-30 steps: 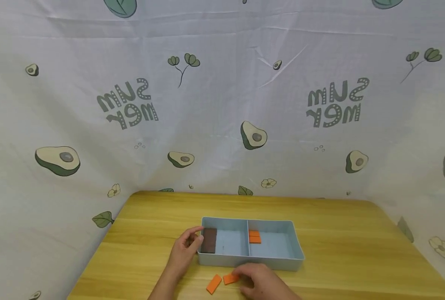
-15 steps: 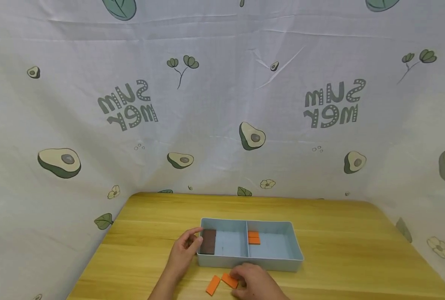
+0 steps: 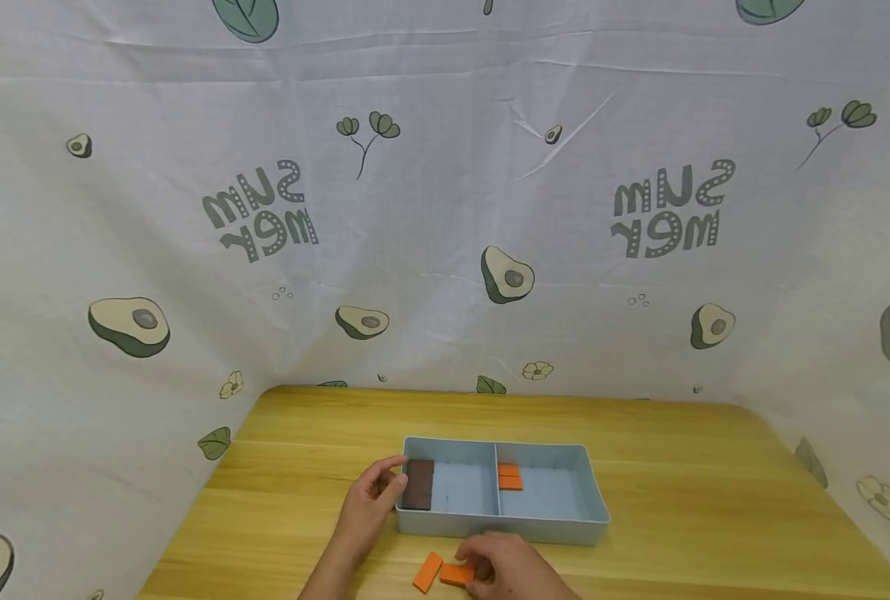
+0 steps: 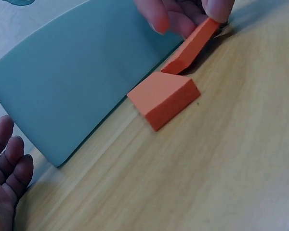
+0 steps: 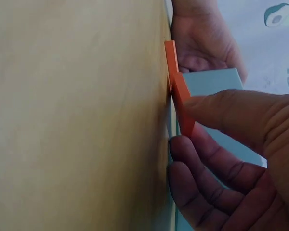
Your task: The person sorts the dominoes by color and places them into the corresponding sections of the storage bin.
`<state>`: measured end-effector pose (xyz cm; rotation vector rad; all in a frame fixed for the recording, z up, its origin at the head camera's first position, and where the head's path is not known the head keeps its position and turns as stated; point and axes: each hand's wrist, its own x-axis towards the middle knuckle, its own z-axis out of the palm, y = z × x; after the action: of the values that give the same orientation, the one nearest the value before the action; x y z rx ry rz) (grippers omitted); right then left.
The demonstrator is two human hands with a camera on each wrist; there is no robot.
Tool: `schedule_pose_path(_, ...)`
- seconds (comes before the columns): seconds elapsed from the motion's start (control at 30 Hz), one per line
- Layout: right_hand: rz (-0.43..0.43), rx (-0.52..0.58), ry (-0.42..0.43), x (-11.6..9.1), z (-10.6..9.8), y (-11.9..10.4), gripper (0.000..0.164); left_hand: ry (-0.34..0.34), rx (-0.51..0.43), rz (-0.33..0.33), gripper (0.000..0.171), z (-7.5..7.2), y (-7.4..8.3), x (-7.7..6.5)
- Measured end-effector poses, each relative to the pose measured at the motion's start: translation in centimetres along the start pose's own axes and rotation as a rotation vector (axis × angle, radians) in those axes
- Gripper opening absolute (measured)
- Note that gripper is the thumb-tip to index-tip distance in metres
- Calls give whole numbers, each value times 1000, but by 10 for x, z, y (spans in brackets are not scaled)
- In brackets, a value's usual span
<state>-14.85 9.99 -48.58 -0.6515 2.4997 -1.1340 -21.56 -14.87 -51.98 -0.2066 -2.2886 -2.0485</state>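
My right hand (image 3: 518, 567) pinches one end of a flat orange rectangular block (image 3: 457, 575) between thumb and fingers, in front of the box. In the left wrist view that block (image 4: 190, 48) is tilted, its far end raised in the fingers. A second orange block (image 3: 427, 572) lies flat on the table just left of it, their ends close together. My left hand (image 3: 366, 504) is at the left end of the light blue two-part box (image 3: 505, 527), fingertips right at its rim and side.
Dark brown pieces (image 3: 418, 485) lie against the left wall of the box's left compartment. Orange blocks (image 3: 510, 477) sit by the divider in the right compartment. The wooden table (image 3: 685, 483) meets a printed cloth (image 3: 430, 208) behind and at both sides.
The orange block at my right hand has turned from slanting to nearly level and is now pinched at its right end. My left hand and the box have stayed in place.
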Motion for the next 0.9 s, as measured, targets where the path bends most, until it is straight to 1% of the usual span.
schedule_pose_path(0.2,63,128,3,-3,-6,-2,22,-1,-1,4,30,0,1,0)
schedule_pose_path(0.47,47,289,18,-8,-15,-6,22,-9,-13,14,30,-1,-1,1)
schedule_pose_path(0.57,36,293,39,-10,-19,-10,22,-12,-15,8,30,-1,-2,1)
schedule_pose_path(0.63,48,300,63,-12,-23,-14,22,-15,-14,3,31,-2,-2,1)
schedule_pose_path(0.7,37,298,99,-14,-27,-17,21,-15,-9,-1,31,-2,-2,1)
schedule_pose_path(0.8,21,308,187,-19,-35,-19,22,-17,-9,-1,31,-2,-2,2)
schedule_pose_path(0.9,2,285,296,-22,-42,-18,25,-19,-12,1,31,-2,-2,2)
